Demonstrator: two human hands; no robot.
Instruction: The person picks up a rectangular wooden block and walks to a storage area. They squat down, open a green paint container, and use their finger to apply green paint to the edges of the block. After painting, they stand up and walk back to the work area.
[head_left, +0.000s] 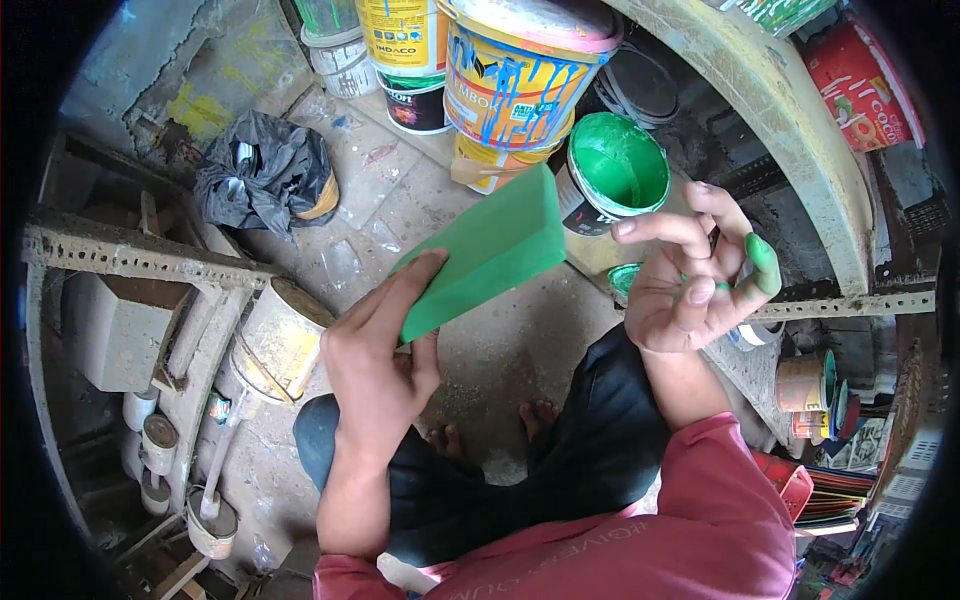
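My left hand point(375, 365) is closed round the lower left end of a green rectangular block point(490, 255), held tilted in front of me. Its thumb is partly hidden behind the block. To the right, my right hand point(690, 295) is raised palm up with its fingers bent and apart, holding nothing. Green paint coats one of its fingertips. Just beyond that hand stands an open bucket point(582, 210), with bright green paint point(630, 175) inside and along its rim. A green-smeared lid point(622, 280) lies partly hidden between the bucket and my right hand.
Stacked yellow paint buckets point(520, 90) stand at the back. A black plastic bag point(262, 170) lies on the floor at the far left. Metal shelf frames point(150, 250) flank me, with a dirty white bucket point(278, 340) beside the left one. A curved pale beam point(780, 120) arches at right.
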